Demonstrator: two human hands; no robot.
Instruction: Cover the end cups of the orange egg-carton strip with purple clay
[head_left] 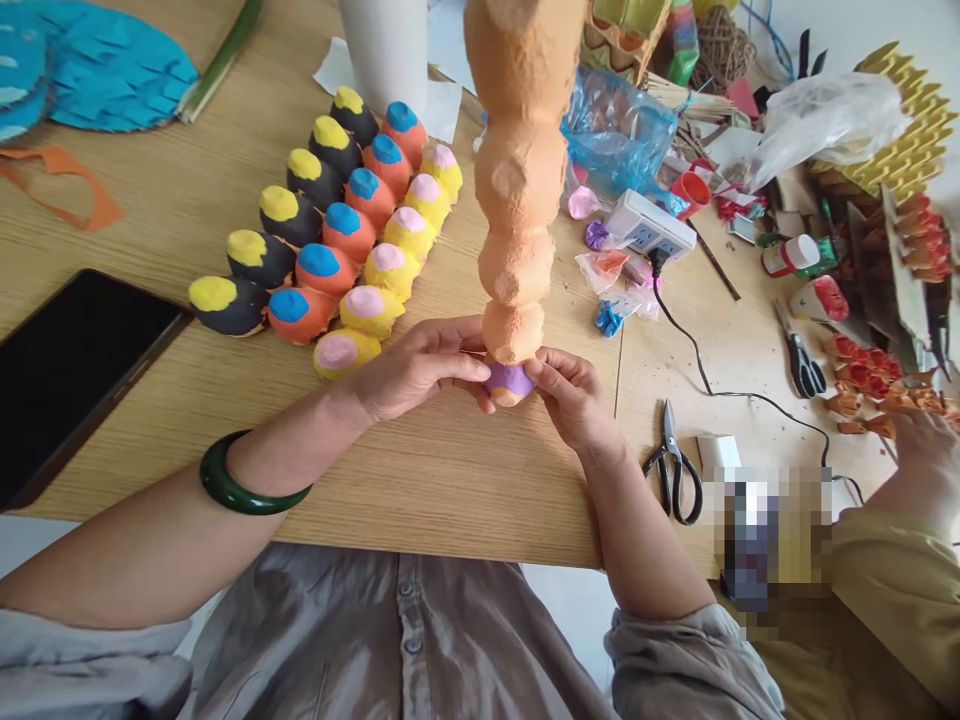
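Observation:
An orange egg-carton strip (517,195) of bumpy cups stretches away from me, its far end cut off by the top of the view. Purple clay (510,379) covers much of its nearest cup. My left hand (431,365) pinches that cup from the left, thumb on the purple clay. From the right, my right hand (568,393) grips the same cup between thumb and fingers. Left of the strip lie three rows of painted cups: black with yellow tops (259,257), orange with blue tops (322,265), and yellow with pink tops (390,268).
A dark tablet (82,370) lies at left, near a blue papercraft piece (120,75). A white cylinder (386,50) stands behind the rows. Rightward are a power strip (651,225), its cord, black-handled scissors (675,470), craft scraps and another person's hand (926,450).

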